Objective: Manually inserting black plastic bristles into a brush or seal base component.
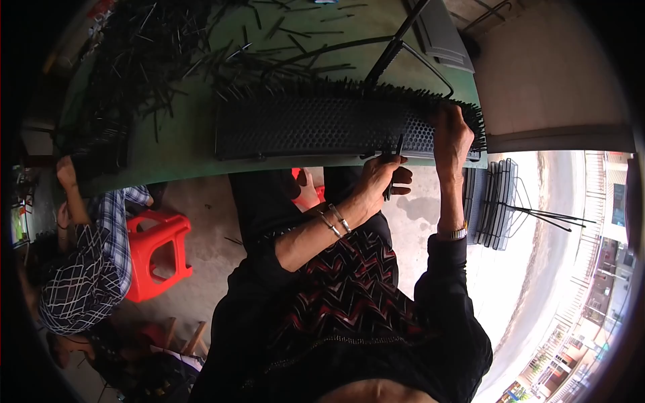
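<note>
A long black rack point(295, 127) with rows of small holes lies along the near edge of the green table. Thin black sticks stand up in a dense row along its far side. My left hand point(378, 180), with bangles at the wrist, is closed around a few thin black sticks point(401, 146) just in front of the rack. Over the rack's right end, my right hand point(453, 138) is closed, its fingertips against the standing sticks. What those fingertips pinch is hidden.
A large heap of loose black sticks point(144, 60) covers the back left of the green table point(158, 164). A black wire frame point(383, 60) rises behind the rack. Stacked racks point(494, 205) stand at right. A red stool point(158, 252) and another person point(84, 279) are at left.
</note>
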Available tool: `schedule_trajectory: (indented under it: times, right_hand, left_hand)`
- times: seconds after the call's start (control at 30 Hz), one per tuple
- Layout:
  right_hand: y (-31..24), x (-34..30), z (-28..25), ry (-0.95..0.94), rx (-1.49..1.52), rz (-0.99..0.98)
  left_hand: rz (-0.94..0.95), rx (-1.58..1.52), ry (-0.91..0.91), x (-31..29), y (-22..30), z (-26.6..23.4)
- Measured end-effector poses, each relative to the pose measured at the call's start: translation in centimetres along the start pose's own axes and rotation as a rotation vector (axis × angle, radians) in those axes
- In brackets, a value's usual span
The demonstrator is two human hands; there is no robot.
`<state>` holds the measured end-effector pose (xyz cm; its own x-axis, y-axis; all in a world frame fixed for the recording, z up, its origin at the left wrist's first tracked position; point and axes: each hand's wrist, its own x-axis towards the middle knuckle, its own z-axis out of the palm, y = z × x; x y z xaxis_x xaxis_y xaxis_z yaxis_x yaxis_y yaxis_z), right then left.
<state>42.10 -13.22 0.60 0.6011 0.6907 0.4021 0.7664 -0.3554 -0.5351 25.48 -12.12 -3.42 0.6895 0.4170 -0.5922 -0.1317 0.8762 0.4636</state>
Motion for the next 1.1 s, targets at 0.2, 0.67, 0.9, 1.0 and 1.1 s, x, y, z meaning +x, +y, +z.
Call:
schedule_trajectory:
  times: [0.2, 0.67, 0.9, 1.0, 1.1]
  right_hand:
    - [-0.7, 0.5, 0.7, 0.011, -0.223, -0.114]
    - [-0.9, 0.5, 0.8, 0.049, -0.402, -0.142]
    - [-1.0, -1.7, -2.3, -0.633, 0.415, 0.243]
    - [-0.2, -2.3, -2.6, -0.674, 0.583, 0.270]
    - [-0.9, -2.7, -3.1, -0.647, 0.656, 0.310]
  left_hand:
    - [0.020, 0.009, -0.052, 0.0, 0.1, -0.3]
    - [0.098, -0.007, -0.086, -0.9, 0.6, 0.1]
    - [0.085, 0.070, -0.101, -2.2, 1.4, 0.8]
    - [0.118, 0.123, -0.086, -2.2, 1.0, 1.0]
    - [0.106, 0.184, -0.088, -2.1, 0.9, 1.1]
